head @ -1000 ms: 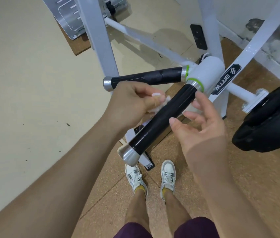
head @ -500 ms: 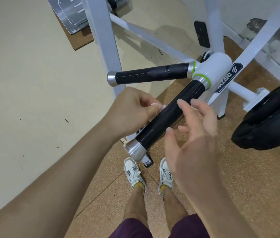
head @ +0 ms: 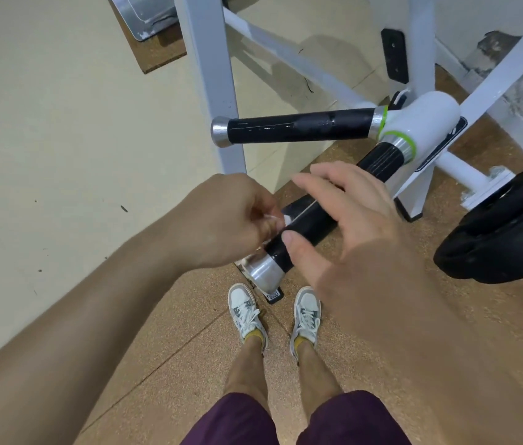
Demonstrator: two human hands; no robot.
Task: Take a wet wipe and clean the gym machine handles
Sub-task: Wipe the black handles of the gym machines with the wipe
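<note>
Two black handles with silver end caps branch from a white hub [head: 430, 114] of the gym machine. The near handle [head: 311, 220] slants toward me; the far handle [head: 298, 126] runs level to the left. My left hand [head: 231, 220] grips a white wet wipe [head: 281, 218], mostly hidden in its fingers, against the left side of the near handle close to its end cap [head: 261, 273]. My right hand [head: 347, 210] hovers over the same handle with spread, relaxed fingers, its thumb touching the grip.
White frame tubes [head: 212, 81] rise behind the handles. A black weight plate [head: 504, 232] hangs at the right. My feet in white sneakers [head: 245, 313] stand on brown cork flooring just below the handle's end. Beige floor lies to the left.
My left hand slid the wipe down the near handle toward its end cap. My right hand moved over the handle from the right side, fingers now spread above it.
</note>
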